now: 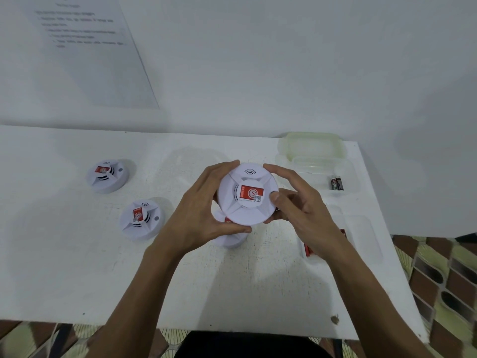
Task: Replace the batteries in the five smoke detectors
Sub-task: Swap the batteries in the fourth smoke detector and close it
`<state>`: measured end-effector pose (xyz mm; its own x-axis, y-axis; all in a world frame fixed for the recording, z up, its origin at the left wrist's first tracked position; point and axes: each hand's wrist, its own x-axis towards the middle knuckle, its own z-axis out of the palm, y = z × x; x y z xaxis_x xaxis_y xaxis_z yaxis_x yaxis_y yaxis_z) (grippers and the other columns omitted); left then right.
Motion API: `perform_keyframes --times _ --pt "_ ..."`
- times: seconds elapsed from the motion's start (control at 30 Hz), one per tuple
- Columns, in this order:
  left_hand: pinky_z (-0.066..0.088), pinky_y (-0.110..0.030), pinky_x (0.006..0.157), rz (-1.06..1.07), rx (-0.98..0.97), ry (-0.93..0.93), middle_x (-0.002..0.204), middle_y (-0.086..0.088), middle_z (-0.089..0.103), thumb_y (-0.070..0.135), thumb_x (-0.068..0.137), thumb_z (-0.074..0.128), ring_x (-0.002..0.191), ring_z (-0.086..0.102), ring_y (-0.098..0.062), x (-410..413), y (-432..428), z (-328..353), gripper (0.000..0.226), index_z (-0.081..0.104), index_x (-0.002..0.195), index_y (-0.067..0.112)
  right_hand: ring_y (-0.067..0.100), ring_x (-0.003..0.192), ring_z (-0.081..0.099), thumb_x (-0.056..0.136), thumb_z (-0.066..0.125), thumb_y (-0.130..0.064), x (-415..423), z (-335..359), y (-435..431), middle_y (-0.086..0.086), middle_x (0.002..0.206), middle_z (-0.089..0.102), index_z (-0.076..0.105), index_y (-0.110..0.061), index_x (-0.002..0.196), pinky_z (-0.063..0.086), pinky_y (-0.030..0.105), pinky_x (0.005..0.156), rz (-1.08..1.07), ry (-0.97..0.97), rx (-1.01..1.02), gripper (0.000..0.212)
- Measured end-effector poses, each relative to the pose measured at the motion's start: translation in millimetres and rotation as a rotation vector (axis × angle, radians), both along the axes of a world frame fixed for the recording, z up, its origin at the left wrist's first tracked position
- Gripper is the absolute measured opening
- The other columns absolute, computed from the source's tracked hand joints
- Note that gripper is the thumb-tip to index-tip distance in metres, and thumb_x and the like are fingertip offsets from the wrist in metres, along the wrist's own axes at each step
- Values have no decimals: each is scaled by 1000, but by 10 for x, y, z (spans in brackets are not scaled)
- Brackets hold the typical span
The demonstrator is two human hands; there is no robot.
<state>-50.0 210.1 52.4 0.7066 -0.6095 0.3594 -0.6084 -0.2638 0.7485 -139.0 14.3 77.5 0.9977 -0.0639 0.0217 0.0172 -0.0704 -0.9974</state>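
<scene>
I hold a round white smoke detector (246, 195) with a red label above the table's middle. My left hand (204, 210) grips its left rim and my right hand (299, 202) grips its right rim, thumb on the face. Beneath it, another detector (231, 240) lies on the table, mostly hidden. Two more detectors sit to the left, one far (107, 175) and one nearer (142, 219). A pair of batteries (336, 183) lies in a clear container at the right. A red battery pack (308, 250) peeks out under my right wrist.
A clear plastic container (348, 177) and its lid (312, 146) stand at the table's back right corner. A second clear tray (366, 236) lies nearer, by the right edge. A printed sheet (85, 47) hangs on the wall. Patterned floor shows beyond the white table (77, 267).
</scene>
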Motion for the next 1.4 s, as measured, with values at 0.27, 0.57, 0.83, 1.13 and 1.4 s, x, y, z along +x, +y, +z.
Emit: perform_keyframes --times 0.27,0.57,0.83,1.13,1.4 --pt "29 -3 97 2 7 0 135 22 36 72 68 60 122 37 13 -18 -5 45 84 29 136 34 25 82 68 101 47 -6 -8 0 1 15 100 71 52 -35 132 58 31 73 -2 -9 -29 42" --pt "28 -3 98 3 14 -5 135 24 35 71 70 59 122 35 14 -13 1 29 85 29 137 28 19 78 67 101 47 -6 4 -2 -8 14 98 71 52 -30 133 57 29 72 -7 -4 -33 41" --pt "30 -4 98 1 26 1 136 28 35 69 69 62 122 37 12 -1 11 36 85 29 138 30 20 78 68 100 47 -7 26 -15 -9 16 97 71 51 -33 133 57 29 72 -6 -2 -48 42" --pt "32 -6 100 14 41 29 137 21 37 56 67 71 123 38 11 22 23 3 88 31 138 23 28 87 67 87 71 -14 3 34 -69 4 108 71 39 -41 142 58 40 80 109 69 -121 68" --pt "37 -13 100 7 27 48 138 16 40 55 66 73 125 42 1 -1 11 10 91 32 140 21 26 108 64 77 82 -12 21 -39 -64 4 125 61 32 -44 146 55 49 89 128 82 -126 91"
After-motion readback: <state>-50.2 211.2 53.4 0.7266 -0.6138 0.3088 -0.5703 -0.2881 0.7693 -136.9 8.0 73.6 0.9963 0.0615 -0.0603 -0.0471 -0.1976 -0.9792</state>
